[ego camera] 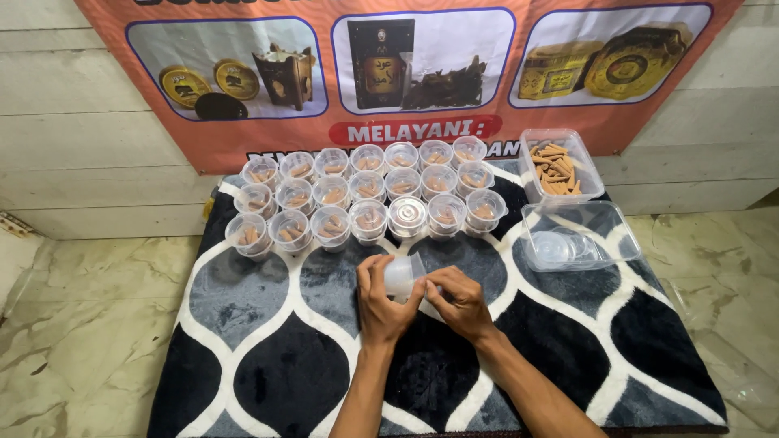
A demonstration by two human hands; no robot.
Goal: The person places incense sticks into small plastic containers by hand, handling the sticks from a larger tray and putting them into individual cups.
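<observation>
Two bare forearms enter from the bottom edge of the frame, near its centre, and both are lean and slim at the wrist. No sleeve, cuff, glove, watch, bracelet or ring shows anywhere on them up to where the lower edge cuts them off, so nothing worn is in view. The left hand (383,304) and the right hand (461,302) sit at the lower middle of the frame, each with slender fingers, short plain nails and knuckles that stand out clearly along the back.
</observation>
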